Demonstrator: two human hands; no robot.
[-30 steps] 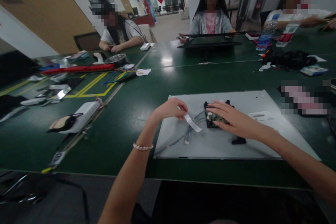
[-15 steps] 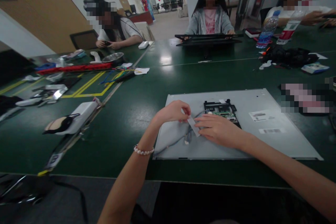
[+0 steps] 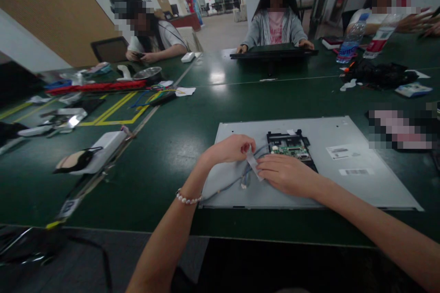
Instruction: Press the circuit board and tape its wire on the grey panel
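A grey metal panel (image 3: 343,178) lies flat on the green table in front of me. A green circuit board (image 3: 290,146) in a black frame sits near its middle, with thin cables (image 3: 227,185) running from it to the left. My left hand (image 3: 228,150) is closed in a pinch on the upper end of a white flat ribbon strip (image 3: 252,163). My right hand (image 3: 287,175) lies just right of it, fingertips pressed on the strip's lower end, fingers close together. White labels (image 3: 338,151) are stuck on the panel's right half.
A white device with a black strap (image 3: 92,153) lies at the left. Farther left are tools, a red bar (image 3: 99,86) and yellow floor-style markings. Three people sit across the table; one holds a black monitor (image 3: 275,52). Bottles (image 3: 350,41) and black clutter stand far right.
My right hand came off the circuit board and moved left to the ribbon strip. The left hand kept its pinch on the strip and lowered slightly.
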